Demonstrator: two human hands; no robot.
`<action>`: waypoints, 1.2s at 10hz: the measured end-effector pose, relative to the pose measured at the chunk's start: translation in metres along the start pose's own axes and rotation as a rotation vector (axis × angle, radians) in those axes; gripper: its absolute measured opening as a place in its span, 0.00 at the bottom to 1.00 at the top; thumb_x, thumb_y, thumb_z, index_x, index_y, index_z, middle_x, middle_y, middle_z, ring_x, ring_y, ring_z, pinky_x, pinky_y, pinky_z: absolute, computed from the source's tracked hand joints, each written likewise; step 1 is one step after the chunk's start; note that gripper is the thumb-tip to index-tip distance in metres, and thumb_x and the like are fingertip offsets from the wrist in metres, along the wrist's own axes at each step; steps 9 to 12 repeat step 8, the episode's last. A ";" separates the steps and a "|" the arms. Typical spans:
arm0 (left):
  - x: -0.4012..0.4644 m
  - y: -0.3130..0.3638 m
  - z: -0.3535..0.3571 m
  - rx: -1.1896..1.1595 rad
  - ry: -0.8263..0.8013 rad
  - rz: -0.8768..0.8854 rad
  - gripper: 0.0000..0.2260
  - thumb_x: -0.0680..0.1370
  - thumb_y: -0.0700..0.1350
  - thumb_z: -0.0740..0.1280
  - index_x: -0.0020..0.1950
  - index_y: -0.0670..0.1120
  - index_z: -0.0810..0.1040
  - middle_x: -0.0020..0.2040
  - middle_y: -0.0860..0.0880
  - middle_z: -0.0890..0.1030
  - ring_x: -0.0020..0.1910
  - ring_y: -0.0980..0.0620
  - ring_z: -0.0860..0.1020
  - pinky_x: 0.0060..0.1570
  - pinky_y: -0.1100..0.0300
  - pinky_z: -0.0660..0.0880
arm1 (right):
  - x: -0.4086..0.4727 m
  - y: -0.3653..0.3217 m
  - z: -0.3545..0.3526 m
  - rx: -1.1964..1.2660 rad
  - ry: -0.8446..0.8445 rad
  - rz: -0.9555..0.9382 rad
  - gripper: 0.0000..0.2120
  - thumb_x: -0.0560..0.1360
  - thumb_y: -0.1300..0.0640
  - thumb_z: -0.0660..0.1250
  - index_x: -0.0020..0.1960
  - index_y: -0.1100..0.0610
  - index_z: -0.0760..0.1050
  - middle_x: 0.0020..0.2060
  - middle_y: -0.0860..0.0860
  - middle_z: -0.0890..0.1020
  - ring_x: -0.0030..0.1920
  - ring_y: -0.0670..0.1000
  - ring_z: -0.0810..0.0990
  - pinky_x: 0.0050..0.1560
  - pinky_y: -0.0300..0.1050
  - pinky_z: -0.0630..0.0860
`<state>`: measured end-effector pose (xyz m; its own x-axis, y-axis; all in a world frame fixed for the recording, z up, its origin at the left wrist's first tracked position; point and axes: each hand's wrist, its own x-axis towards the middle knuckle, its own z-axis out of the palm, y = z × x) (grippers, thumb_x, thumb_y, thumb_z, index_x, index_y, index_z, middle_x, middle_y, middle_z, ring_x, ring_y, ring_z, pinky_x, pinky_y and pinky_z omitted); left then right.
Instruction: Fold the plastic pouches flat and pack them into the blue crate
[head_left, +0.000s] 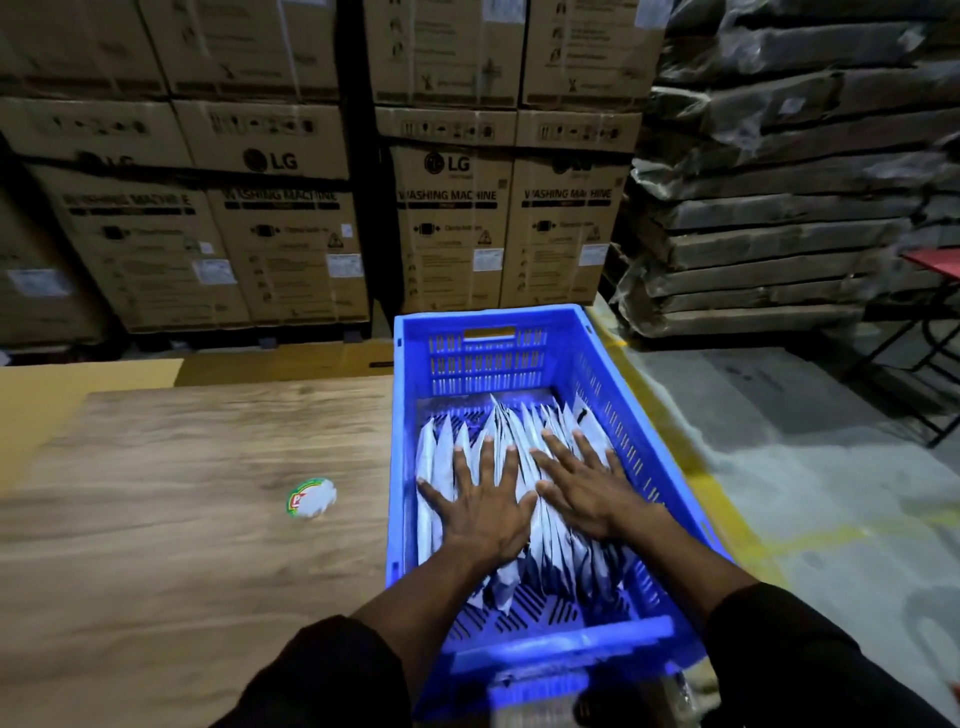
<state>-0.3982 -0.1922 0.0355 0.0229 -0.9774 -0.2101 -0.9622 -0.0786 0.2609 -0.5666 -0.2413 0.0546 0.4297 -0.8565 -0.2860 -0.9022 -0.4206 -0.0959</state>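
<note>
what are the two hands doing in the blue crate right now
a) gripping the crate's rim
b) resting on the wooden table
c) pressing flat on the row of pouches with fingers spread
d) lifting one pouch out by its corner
c: the left hand and right hand lie palm down, fingers spread, on the white pouches inside the blue crate.

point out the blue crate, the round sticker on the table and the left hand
blue crate (483, 358): head view, on its slotted far wall
round sticker (310, 498): head view, on its middle
left hand (480, 506): head view, on the back of the hand, pressing flat on the pouches
</note>
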 end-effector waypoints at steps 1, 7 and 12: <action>-0.007 -0.002 0.001 -0.025 0.024 -0.013 0.30 0.83 0.66 0.44 0.82 0.59 0.38 0.82 0.55 0.32 0.80 0.40 0.31 0.64 0.19 0.35 | -0.001 0.003 0.002 0.014 0.010 -0.013 0.28 0.83 0.37 0.43 0.81 0.41 0.41 0.79 0.40 0.34 0.79 0.54 0.32 0.76 0.66 0.38; -0.014 0.000 0.008 -0.067 0.052 -0.066 0.30 0.83 0.66 0.45 0.83 0.61 0.41 0.82 0.53 0.34 0.79 0.39 0.29 0.67 0.25 0.30 | -0.005 0.003 0.004 0.000 0.016 -0.007 0.32 0.80 0.32 0.39 0.80 0.41 0.38 0.78 0.41 0.32 0.78 0.58 0.31 0.76 0.67 0.36; -0.014 0.002 0.004 -0.038 0.074 -0.029 0.30 0.82 0.66 0.42 0.83 0.60 0.42 0.82 0.52 0.34 0.79 0.40 0.30 0.68 0.25 0.32 | -0.007 -0.001 0.000 0.038 0.029 0.002 0.32 0.81 0.32 0.40 0.81 0.41 0.38 0.78 0.41 0.32 0.78 0.57 0.31 0.76 0.67 0.37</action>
